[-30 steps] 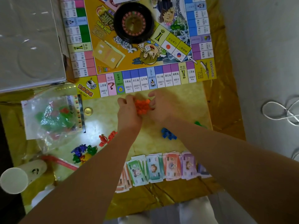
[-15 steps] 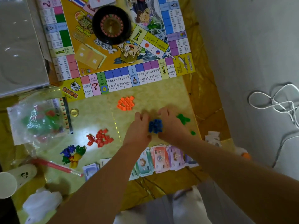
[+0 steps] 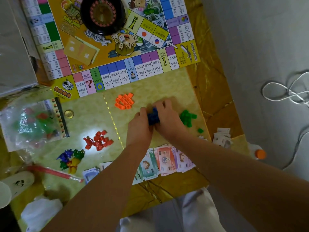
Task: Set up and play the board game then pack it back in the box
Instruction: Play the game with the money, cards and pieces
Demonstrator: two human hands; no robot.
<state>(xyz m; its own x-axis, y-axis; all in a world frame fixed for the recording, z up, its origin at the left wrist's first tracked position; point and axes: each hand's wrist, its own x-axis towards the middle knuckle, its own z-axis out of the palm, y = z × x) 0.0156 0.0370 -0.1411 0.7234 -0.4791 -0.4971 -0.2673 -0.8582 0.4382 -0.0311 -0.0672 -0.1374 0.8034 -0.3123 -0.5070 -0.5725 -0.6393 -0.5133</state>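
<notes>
Your left hand [image 3: 139, 127] and right hand [image 3: 168, 118] meet on the worktop [image 3: 93, 118]. Both grips curl against 1 pile of blue houses [image 3: 153, 118], which is squeezed between the 2 hands. The pile sits between the orange houses [image 3: 124, 101] and the green houses [image 3: 187, 118], near the game board [image 3: 117, 64]. The banknotes [image 3: 165, 159] lie nearer you.

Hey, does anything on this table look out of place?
One green piece lies alone, apart from the green pile beside the right hand. Nothing else stands out.
</notes>
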